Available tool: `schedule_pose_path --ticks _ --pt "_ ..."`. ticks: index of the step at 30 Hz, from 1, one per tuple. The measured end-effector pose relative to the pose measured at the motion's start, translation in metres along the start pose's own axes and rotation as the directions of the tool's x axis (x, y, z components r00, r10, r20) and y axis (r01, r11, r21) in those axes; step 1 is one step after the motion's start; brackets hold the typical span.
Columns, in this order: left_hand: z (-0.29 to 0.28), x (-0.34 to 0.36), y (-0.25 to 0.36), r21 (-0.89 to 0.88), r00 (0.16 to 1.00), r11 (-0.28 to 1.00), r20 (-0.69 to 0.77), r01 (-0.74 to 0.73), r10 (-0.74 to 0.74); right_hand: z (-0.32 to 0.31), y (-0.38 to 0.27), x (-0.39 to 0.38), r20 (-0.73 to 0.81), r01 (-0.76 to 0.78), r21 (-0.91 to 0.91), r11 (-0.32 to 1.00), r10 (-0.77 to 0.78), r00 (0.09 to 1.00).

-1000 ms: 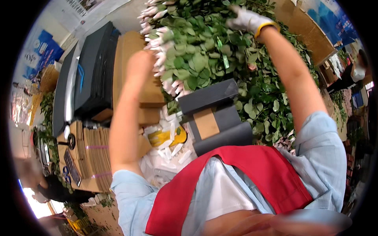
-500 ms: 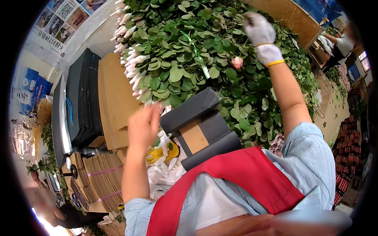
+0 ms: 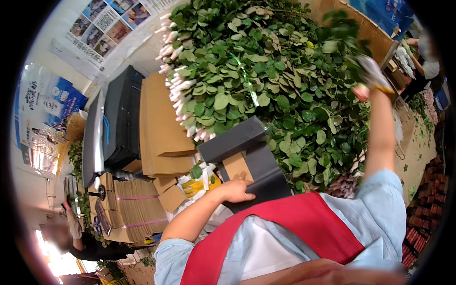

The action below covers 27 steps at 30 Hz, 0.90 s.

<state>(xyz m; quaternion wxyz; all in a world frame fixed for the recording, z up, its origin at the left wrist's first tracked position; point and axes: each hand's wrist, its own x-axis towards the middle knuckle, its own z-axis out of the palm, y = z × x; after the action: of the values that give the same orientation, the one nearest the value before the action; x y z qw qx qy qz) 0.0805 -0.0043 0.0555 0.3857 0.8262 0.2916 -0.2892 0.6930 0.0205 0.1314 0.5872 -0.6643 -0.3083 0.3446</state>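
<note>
My right hand [image 3: 374, 76], in a white glove with a yellow cuff, is at the far right of the leafy heap, closed around a rose stem. The rose's pink bloom [image 3: 361, 93] hangs beside the wrist, and its leaves [image 3: 341, 29] blur above the hand. My bare left hand [image 3: 233, 190] lies on a black wrapping sheet [image 3: 268, 178] close to my body, thumb apart from the fingers. Its fingertips touch a brown cardboard piece [image 3: 236, 165] on that sheet. A raised black block [image 3: 232, 138] borders the sheet's far side.
Rose bundles [image 3: 285, 71] with green leaves and pale wrapped tips pile up ahead. On the left stand brown cardboard sheets [image 3: 164, 123], black sheets [image 3: 124, 118] and a tied cardboard stack [image 3: 137, 206]. A yellow glove [image 3: 195, 186] lies among white scraps. Other people are at both sides.
My left hand has come down and right onto the black sheet. My right hand has moved right, out of the heap, and a leafy rose now shows in it. The view has shifted slightly.
</note>
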Motion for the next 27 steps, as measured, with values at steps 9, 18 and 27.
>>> schedule_pose_path --ticks 9,18,27 --pt "-0.009 0.010 0.042 0.197 0.996 0.979 0.060 0.051 -0.064 -0.198 0.046 -0.549 -0.813 0.036 -0.046 0.998 -0.058 0.579" --pt "-0.033 -0.001 0.092 0.482 0.932 0.872 -0.348 0.084 0.102 -0.257 0.249 -0.757 -0.971 -0.926 -0.142 0.349 0.131 0.198" --pt "0.271 0.122 0.273 0.437 0.725 0.757 -0.283 -0.485 0.628 -0.283 0.553 -0.742 -0.681 -0.839 -0.434 0.328 0.490 0.544"
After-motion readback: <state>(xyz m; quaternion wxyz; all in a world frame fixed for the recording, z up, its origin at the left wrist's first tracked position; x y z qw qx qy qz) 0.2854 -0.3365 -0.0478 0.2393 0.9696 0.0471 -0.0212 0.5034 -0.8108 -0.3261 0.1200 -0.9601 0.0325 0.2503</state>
